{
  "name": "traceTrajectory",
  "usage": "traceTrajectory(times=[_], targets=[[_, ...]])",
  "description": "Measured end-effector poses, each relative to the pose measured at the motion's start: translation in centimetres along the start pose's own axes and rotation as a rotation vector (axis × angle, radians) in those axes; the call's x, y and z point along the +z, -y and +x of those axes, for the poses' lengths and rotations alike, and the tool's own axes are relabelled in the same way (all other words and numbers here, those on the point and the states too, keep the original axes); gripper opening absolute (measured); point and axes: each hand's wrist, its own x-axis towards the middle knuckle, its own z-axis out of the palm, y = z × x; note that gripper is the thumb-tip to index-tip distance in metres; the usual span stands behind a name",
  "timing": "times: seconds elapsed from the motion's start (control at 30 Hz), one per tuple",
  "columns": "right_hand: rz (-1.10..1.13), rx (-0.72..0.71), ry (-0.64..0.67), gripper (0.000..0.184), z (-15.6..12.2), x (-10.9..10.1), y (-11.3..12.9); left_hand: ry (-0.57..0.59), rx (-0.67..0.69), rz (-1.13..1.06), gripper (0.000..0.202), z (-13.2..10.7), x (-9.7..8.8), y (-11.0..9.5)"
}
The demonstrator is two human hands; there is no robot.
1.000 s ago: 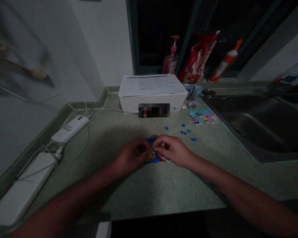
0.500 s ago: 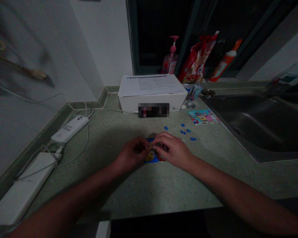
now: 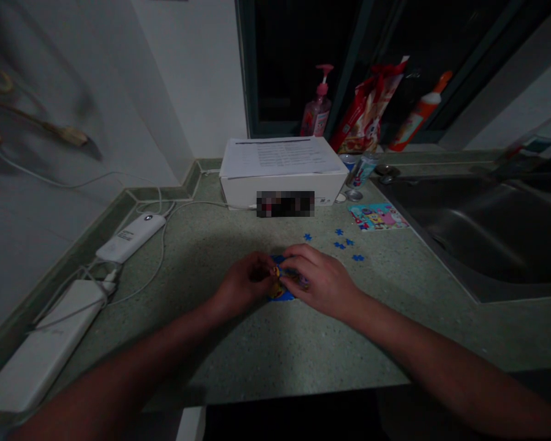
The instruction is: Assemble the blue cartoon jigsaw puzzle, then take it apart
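Note:
My left hand (image 3: 241, 283) and my right hand (image 3: 325, 279) meet over a small jigsaw puzzle (image 3: 283, 296) lying on the counter, blue with yellow figures. Both hands are closed in a pinch, fingertips almost touching. Between them is a small yellowish jigsaw piece (image 3: 276, 269), partly covered by the fingers. Much of the puzzle is hidden under my hands. Beyond my right hand several loose blue jigsaw pieces lie scattered, among them one piece (image 3: 358, 258) on the right and another (image 3: 307, 237) farther left.
A colourful picture card (image 3: 379, 217) lies beside the metal sink (image 3: 509, 245). Behind the puzzle stands a white box (image 3: 239, 191) with papers on top. To the left are a white power bank (image 3: 131, 237), cables and a long white block (image 3: 50, 343). Bottles and a red bag (image 3: 367, 110) line the window.
The fingers of my right hand have shifted slightly over the puzzle, and the yellowish piece sits a little farther left. The loose pieces lie as before; the whole view has moved slightly.

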Motion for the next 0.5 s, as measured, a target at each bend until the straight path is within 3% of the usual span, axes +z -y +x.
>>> traceTrajectory(times=[0.2, 0.37, 0.5], targets=[[0.052, -0.012, 0.004, 0.013, 0.3, -0.6, -0.4, 0.007, 0.018, 0.097, 0.017, 0.0, -0.3, 0.0], [0.056, 0.038, 0.088, 0.011, 0.1, -0.8, -1.5, -0.109, 0.182, 0.487, 0.026, 0.2, -1.5, -0.4], [0.031, 0.034, 0.175, 0.011, -0.3, -0.2, -1.6, -0.075, 0.277, 0.614, 0.025, 0.2, -1.8, -0.5]])
